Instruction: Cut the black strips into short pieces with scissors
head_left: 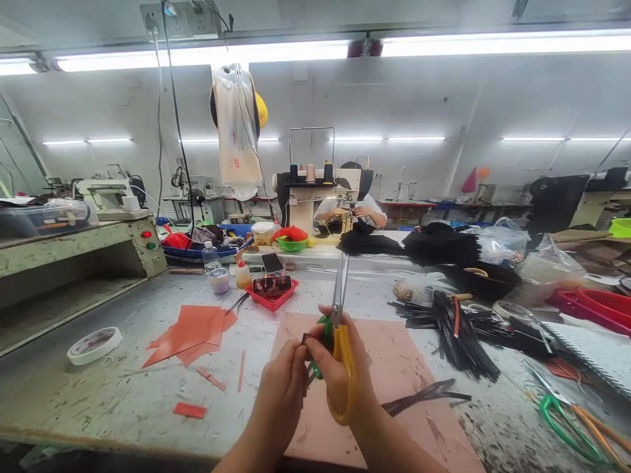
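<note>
Scissors (340, 295) with one yellow and one green handle point upward, held in my right hand (338, 374). My left hand (284, 378) is closed in a pinch on the end of a small dark strip (306, 337), and the right thumb meets it there. Both hands are over a pink sheet (394, 355) on the worktable. Dark strips (424, 396) lie on that sheet beside my right wrist. Orange-red pieces (190, 335) lie stacked to the left, with a narrow strip (241, 371) between them and my left hand.
A tape roll (93, 345) lies left. A red basket (274, 301) with a phone, a bottle and a cup stand farther back. Black strips (456, 335) and green-orange scissors (566, 407) lie right. Beyond, a person (372, 211) works at a sewing machine.
</note>
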A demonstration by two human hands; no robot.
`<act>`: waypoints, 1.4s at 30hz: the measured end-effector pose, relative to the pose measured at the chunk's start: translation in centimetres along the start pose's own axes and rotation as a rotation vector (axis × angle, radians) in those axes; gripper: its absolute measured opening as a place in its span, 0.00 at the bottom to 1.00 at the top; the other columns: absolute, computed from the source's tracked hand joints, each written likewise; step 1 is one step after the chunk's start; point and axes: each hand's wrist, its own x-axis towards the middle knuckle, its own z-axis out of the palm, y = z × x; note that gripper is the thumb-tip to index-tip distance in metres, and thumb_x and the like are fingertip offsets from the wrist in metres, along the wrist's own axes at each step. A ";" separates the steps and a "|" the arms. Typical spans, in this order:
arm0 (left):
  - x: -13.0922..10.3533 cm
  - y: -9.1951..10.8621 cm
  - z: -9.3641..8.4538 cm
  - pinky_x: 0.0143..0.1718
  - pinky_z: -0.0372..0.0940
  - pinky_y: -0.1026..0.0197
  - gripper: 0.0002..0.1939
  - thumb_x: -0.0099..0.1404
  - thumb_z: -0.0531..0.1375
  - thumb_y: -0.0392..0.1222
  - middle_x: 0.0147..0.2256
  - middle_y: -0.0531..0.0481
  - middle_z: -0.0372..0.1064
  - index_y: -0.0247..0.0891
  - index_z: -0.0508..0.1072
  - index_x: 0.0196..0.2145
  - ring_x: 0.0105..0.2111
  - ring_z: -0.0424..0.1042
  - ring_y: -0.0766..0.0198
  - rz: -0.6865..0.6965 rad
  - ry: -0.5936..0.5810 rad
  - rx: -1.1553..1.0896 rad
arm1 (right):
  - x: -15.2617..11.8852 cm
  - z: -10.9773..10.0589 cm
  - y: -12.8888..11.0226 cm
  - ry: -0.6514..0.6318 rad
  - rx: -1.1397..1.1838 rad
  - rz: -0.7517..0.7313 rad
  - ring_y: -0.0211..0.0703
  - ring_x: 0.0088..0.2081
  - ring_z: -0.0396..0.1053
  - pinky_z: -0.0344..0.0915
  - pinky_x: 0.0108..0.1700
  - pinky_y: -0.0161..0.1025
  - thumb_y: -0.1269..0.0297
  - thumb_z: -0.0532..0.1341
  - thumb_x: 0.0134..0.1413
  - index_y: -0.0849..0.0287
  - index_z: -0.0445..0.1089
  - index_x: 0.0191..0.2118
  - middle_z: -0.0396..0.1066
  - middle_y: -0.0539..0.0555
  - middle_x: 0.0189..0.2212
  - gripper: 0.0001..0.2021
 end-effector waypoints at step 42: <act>5.1 -6.8 9.8 0.28 0.54 0.64 0.06 0.48 0.58 0.43 0.20 0.57 0.63 0.38 0.71 0.22 0.25 0.63 0.64 -0.303 -0.974 0.189 | 1.4 -24.5 -2.9 0.706 -0.696 -0.004 0.37 0.24 0.61 0.58 0.26 0.36 0.58 0.62 0.36 0.60 0.63 0.43 0.62 0.47 0.24 0.24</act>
